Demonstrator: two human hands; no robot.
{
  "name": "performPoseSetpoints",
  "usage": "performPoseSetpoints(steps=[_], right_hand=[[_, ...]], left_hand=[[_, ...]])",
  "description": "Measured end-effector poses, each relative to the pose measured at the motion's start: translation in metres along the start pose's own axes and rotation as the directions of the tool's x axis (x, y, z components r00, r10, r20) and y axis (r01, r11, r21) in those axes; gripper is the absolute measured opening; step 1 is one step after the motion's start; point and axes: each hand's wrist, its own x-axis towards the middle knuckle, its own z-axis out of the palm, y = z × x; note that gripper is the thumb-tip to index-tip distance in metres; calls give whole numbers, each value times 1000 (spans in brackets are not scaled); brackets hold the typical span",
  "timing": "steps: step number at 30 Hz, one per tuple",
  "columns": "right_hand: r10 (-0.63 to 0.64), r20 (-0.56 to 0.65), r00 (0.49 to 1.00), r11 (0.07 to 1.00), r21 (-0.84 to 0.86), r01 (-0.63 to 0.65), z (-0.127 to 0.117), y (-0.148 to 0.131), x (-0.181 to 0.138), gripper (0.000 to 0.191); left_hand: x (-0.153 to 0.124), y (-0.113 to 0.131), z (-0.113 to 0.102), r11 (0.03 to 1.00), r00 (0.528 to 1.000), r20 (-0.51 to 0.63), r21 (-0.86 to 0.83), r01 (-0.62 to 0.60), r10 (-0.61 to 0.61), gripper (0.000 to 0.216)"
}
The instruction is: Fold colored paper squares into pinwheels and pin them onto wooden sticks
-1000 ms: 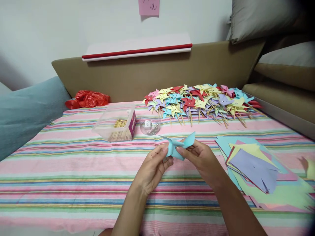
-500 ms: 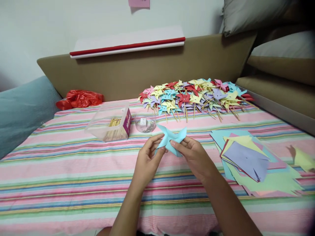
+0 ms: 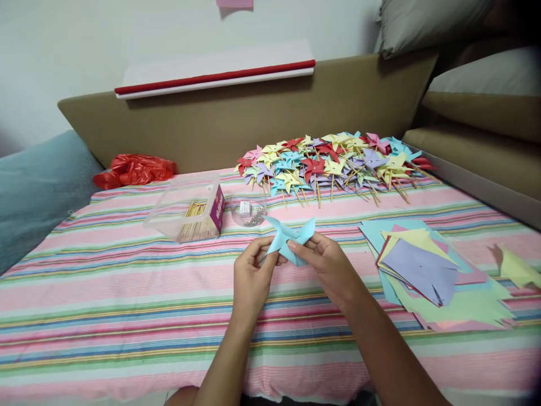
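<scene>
A light blue paper pinwheel is held above the striped cloth between both hands. My left hand pinches its left side with curled fingers. My right hand grips its centre and right side, thumb pressed on the folded points. Behind them stands a small clear tub of metal pins, and a clear plastic box of wooden sticks lies to its left.
A large pile of finished coloured pinwheels on sticks lies at the back. A stack of cut coloured paper squares sits at the right, a yellow piece further right. A red plastic bag lies back left, against the sofa back.
Both hands and the blue pinwheel have shifted slightly left and up in the picture as the camera tilted. The grip looks the same.
</scene>
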Motion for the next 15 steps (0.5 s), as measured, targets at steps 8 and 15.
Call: performPoseSetpoints(steps=[8, 15], right_hand=[[42, -74, 996, 997, 60, -37, -4, 2, 3, 40], [18, -118, 993, 997, 72, -10, -5, 3, 4, 34]], left_hand=[[-3, 8, -12, 981, 986, 144, 157, -111, 88, 35], [-4, 7, -10, 935, 961, 227, 282, -217, 155, 36]])
